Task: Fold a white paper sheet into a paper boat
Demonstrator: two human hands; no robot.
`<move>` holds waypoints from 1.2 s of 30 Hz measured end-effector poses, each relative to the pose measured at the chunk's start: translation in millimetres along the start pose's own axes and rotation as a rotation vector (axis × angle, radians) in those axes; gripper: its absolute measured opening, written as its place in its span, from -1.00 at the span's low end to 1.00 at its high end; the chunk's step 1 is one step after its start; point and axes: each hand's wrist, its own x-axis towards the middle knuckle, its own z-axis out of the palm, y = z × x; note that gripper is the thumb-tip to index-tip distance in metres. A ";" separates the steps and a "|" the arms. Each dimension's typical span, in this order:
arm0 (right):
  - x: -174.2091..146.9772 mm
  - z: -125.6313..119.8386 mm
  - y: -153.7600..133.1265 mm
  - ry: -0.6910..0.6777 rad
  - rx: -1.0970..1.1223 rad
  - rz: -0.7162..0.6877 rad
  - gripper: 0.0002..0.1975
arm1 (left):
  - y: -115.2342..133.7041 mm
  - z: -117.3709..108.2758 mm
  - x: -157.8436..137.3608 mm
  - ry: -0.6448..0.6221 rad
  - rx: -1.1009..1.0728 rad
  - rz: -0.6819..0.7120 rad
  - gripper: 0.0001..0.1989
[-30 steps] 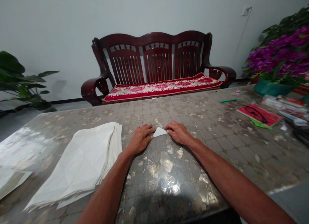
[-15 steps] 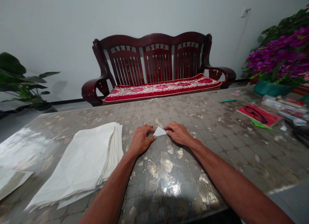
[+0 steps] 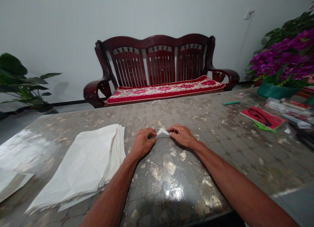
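Observation:
A small folded piece of white paper (image 3: 162,132), roughly triangular with its peak pointing away from me, is held between my two hands over the table. My left hand (image 3: 143,140) pinches its left corner between thumb and fingers. At the right corner, my right hand (image 3: 182,135) grips it with thumb and curled fingers. A grey area shows below the paper's white edge; whether it is shadow or an opened fold I cannot tell. To the left of my left arm lies a thick stack of white paper sheets (image 3: 80,161), creased and uneven at the edges.
The table (image 3: 208,161) has a glossy, flower-patterned cover. On its right are a red booklet (image 3: 274,115) with black glasses (image 3: 260,116), a green pen (image 3: 232,103) and purple flowers in a pot (image 3: 276,89). A wooden bench (image 3: 159,57) stands beyond. Another sheet (image 3: 12,184) lies far left.
The folded paper has changed from a flat-looking white triangle to a raised, peaked shape with grey beneath its edge. Both hands keep hold; the left hand has shifted slightly.

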 end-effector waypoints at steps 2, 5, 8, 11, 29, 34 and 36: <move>0.1 0.6 0.2 0.008 -0.005 -0.002 -0.76 | 0.8 -0.7 -0.3 -0.009 0.008 0.010 -0.82; 0.2 1.0 0.8 0.018 -0.009 -0.014 -0.76 | 2.3 -1.8 -0.6 -0.015 0.016 0.015 -0.82; 0.2 1.7 2.0 0.028 -0.004 -0.022 -0.78 | 3.7 -2.7 -0.8 -0.015 0.014 0.027 -0.82; 0.3 2.7 3.5 0.041 0.002 -0.032 -0.82 | 4.8 -3.6 -1.0 -0.017 0.006 0.027 -0.81; -1.4 5.0 2.9 0.072 0.021 -0.043 -0.92 | 2.3 -2.3 -1.2 -0.010 -0.004 0.049 -0.86; -1.2 4.7 0.0 0.073 0.002 -0.025 -0.91 | 3.8 -3.1 -1.7 -0.012 -0.008 0.067 -0.90; -0.8 5.3 -0.8 0.075 -0.018 -0.015 -0.91 | 4.3 -3.6 -1.9 -0.015 -0.006 0.067 -0.91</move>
